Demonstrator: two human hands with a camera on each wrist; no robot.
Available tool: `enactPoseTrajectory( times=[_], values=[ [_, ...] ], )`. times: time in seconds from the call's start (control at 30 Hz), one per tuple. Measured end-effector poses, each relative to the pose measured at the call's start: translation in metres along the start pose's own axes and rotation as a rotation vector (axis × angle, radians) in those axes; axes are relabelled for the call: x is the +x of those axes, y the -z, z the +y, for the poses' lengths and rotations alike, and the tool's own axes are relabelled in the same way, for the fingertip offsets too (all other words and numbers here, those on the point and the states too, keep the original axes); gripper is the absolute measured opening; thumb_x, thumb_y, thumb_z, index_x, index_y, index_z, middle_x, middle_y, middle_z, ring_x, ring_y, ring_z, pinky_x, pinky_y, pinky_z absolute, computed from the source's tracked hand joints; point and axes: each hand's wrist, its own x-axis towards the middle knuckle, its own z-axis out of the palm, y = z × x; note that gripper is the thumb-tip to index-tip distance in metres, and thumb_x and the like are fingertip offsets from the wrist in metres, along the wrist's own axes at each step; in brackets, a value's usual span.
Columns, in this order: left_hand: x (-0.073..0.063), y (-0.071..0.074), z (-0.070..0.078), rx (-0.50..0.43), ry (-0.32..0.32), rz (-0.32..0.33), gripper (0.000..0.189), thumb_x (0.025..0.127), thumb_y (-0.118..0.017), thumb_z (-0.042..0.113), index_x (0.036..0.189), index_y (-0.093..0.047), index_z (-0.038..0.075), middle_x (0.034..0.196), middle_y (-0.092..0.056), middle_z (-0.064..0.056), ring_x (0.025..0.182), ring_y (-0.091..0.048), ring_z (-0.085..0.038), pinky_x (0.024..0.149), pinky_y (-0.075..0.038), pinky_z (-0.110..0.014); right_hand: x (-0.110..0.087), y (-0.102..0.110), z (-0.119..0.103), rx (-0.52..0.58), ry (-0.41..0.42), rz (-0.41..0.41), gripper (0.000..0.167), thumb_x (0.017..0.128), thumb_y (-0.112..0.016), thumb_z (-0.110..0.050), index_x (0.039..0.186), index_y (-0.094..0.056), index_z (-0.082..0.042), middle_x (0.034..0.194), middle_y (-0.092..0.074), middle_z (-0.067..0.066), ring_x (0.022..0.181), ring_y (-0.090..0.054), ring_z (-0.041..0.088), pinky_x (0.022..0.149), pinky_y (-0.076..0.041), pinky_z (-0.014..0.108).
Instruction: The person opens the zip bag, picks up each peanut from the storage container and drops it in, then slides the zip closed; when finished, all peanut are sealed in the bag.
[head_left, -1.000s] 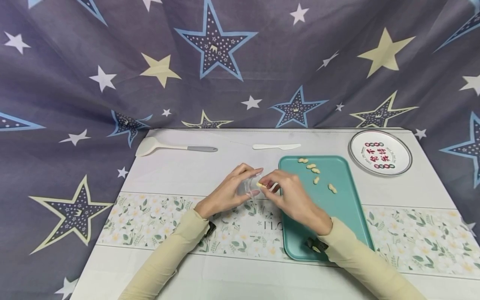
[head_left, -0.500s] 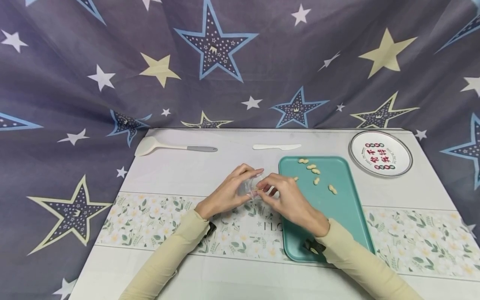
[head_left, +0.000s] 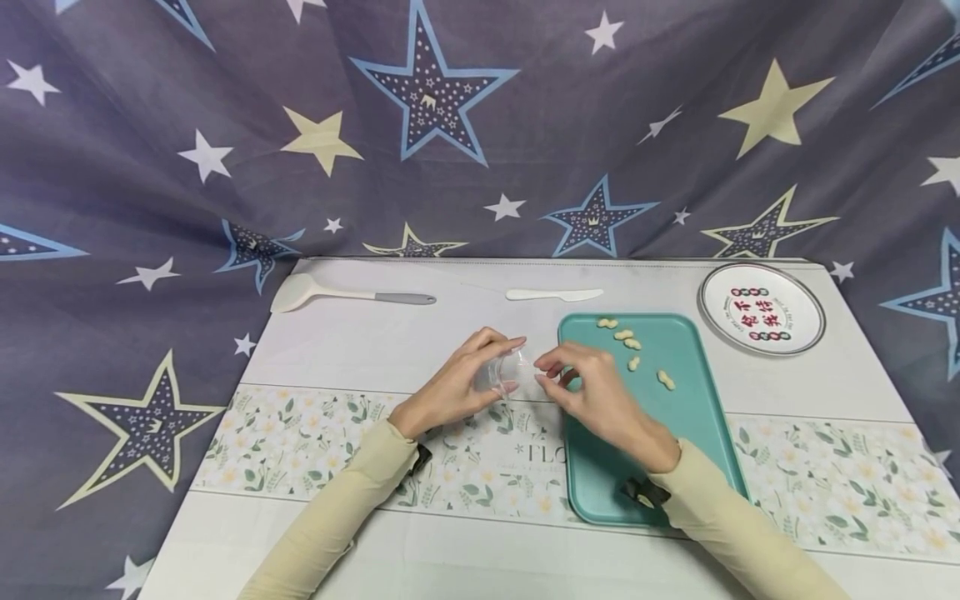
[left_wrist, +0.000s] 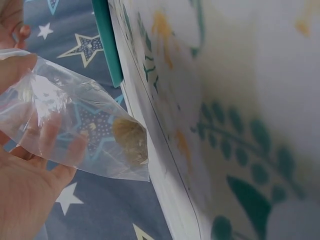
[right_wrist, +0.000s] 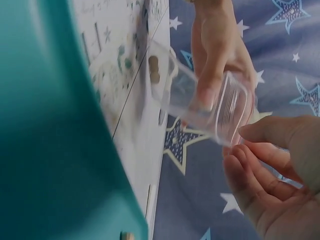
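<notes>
In the head view my left hand (head_left: 461, 375) holds a clear zip bag (head_left: 513, 367), thumb and fingers spreading its mouth toward the right. Through the plastic in the left wrist view, a peanut (left_wrist: 131, 140) shows in the bag's bottom corner. My right hand (head_left: 585, 387) is over the tray's left edge, thumb and fingertips slightly parted with nothing between them. In the right wrist view those fingertips (right_wrist: 250, 132) are right at the rim of the bag (right_wrist: 232, 107). Several peanuts in the shell (head_left: 665, 379) lie on the teal tray (head_left: 652, 450).
Along the back of the table are a spatula-like utensil (head_left: 296, 292) with a grey handle, a white plastic knife (head_left: 553, 294) and a white plate (head_left: 795, 317) with red lettering. A star-patterned cloth (head_left: 480, 167) hangs behind the table.
My right hand carried a peanut to the bag's mouth, let it go inside and drew back slightly to the right. My left hand stayed in place with the bag.
</notes>
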Motion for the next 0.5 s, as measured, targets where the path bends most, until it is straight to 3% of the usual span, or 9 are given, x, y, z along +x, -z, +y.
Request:
enactPoseTrajectory(
  times=[0.5],
  values=[
    [-0.003,0.001,-0.005,0.007,0.003,0.020,0.065,0.097,-0.076,0.023,0.156,-0.050,0.016,0.131,-0.056,0.000,0.116,-0.054,-0.013,0.101,-0.051,-0.035,-0.035,0.034,0.043,-0.169,-0.094,0.082,0.020,0.083,-0.084,0.002,0.102,-0.077,-0.001,0.093,-0.077,0.011,0.076,-0.073,0.021,0.064,-0.063,0.033]
  ],
)
